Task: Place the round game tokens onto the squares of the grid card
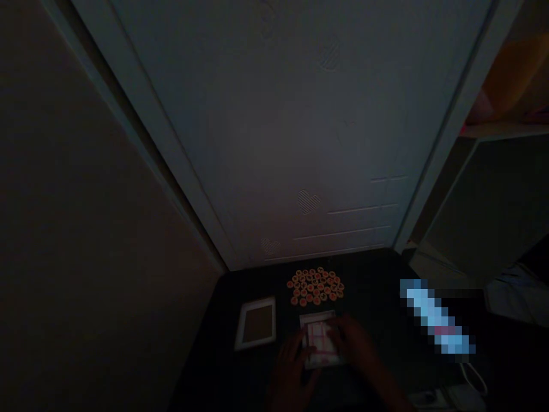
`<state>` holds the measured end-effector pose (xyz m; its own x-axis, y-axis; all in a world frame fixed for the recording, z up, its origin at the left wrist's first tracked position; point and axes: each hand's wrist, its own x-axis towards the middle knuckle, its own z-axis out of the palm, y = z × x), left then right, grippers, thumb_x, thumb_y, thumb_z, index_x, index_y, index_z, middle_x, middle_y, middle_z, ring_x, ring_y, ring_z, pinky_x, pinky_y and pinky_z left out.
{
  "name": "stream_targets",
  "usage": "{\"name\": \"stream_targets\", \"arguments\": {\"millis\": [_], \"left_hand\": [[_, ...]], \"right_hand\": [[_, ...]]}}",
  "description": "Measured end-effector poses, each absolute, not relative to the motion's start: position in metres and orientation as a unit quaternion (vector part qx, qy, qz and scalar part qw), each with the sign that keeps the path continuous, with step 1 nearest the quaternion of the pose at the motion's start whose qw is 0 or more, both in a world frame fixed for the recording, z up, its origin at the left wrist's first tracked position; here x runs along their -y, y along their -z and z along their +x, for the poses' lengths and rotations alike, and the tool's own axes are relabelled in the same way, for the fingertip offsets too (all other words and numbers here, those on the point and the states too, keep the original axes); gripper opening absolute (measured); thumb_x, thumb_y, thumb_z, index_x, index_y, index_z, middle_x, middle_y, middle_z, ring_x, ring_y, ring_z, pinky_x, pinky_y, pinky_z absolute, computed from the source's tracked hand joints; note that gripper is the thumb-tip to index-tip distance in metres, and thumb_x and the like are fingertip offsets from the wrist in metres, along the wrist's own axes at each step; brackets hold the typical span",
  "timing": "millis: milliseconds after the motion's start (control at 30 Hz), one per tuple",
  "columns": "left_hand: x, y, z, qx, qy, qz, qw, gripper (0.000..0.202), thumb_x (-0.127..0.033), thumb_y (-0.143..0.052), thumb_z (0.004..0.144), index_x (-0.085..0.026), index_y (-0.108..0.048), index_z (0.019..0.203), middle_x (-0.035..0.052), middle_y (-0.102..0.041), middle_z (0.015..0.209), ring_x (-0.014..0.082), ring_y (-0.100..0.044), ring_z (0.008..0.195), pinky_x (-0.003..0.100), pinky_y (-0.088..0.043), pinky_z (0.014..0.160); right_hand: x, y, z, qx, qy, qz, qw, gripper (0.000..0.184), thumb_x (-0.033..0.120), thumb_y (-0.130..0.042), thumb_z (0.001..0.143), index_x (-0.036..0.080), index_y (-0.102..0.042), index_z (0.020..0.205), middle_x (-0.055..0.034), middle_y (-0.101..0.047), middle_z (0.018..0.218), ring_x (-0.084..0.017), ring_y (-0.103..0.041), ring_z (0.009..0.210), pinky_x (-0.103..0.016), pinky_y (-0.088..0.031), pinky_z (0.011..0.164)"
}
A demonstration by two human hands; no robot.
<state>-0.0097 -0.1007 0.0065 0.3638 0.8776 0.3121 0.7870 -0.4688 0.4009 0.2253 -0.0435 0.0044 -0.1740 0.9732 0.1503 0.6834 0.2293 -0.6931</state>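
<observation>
The scene is very dark. On a dark table lies a folded white sheet with red grid lines. My left hand rests on its left edge and my right hand on its right edge; both hands have their fingers curled over the sheet. Just beyond it lies a pile of several small round orange pieces with dark and red marks. A shallow white box lid with a brown inside sits to the left of the sheet.
A pale door with heart decals rises behind the table. A plain wall is at the left, shelves at the right. A blurred blue patch lies on the table's right side, with a white cable below it.
</observation>
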Motion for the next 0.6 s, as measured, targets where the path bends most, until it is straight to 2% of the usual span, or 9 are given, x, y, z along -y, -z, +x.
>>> {"name": "stream_targets", "arguments": {"millis": [167,300,433,500,600], "left_hand": [[0.099,-0.007,-0.01,-0.494,-0.237,0.831,0.095,0.038,-0.031,-0.059,0.093,-0.034,-0.06,0.131,0.0026,-0.048,0.153,0.0301,-0.045,0.141,0.055,-0.048,0.11],[0.099,-0.009,-0.011,-0.492,-0.24,0.831,0.099,0.037,-0.032,-0.057,0.095,-0.033,-0.06,0.132,0.0029,-0.048,0.153,0.029,-0.044,0.141,0.054,-0.047,0.111],[0.102,-0.005,-0.012,-0.517,-0.258,0.809,0.109,0.051,-0.033,-0.062,0.091,-0.032,-0.052,0.141,0.0065,-0.043,0.156,0.0298,-0.046,0.14,0.052,-0.048,0.11],[0.103,-0.002,-0.012,-0.541,-0.263,0.79,0.118,0.061,-0.034,-0.065,0.088,-0.031,-0.046,0.146,0.0069,-0.039,0.159,0.03,-0.044,0.142,0.051,-0.047,0.11],[0.104,-0.001,-0.01,-0.559,-0.261,0.776,0.134,0.064,-0.034,-0.065,0.087,-0.031,-0.043,0.147,0.0067,-0.037,0.16,0.0301,-0.041,0.144,0.052,-0.045,0.112]], "right_hand": [[0.044,0.001,0.221,0.712,-0.22,-0.581,0.327,0.026,0.036,-0.054,0.094,0.029,-0.075,0.107,-0.0069,-0.073,0.098,-0.025,-0.07,0.093,-0.035,-0.052,0.087],[0.045,0.007,0.222,0.7,-0.229,-0.565,0.372,0.03,0.04,-0.049,0.098,0.027,-0.075,0.103,-0.0078,-0.073,0.095,-0.024,-0.069,0.088,-0.035,-0.054,0.082],[0.033,0.009,0.239,0.667,-0.228,-0.557,0.44,0.034,0.045,-0.047,0.098,0.024,-0.073,0.105,-0.0083,-0.073,0.096,-0.023,-0.069,0.089,-0.035,-0.056,0.08],[0.022,0.007,0.251,0.654,-0.202,-0.569,0.456,0.032,0.045,-0.05,0.097,0.023,-0.072,0.106,-0.0086,-0.072,0.098,-0.024,-0.068,0.09,-0.037,-0.055,0.081],[0.0,0.004,0.267,0.656,-0.175,-0.577,0.454,0.031,0.044,-0.054,0.095,0.022,-0.071,0.108,-0.0089,-0.071,0.102,-0.024,-0.067,0.092,-0.038,-0.055,0.083]]}}
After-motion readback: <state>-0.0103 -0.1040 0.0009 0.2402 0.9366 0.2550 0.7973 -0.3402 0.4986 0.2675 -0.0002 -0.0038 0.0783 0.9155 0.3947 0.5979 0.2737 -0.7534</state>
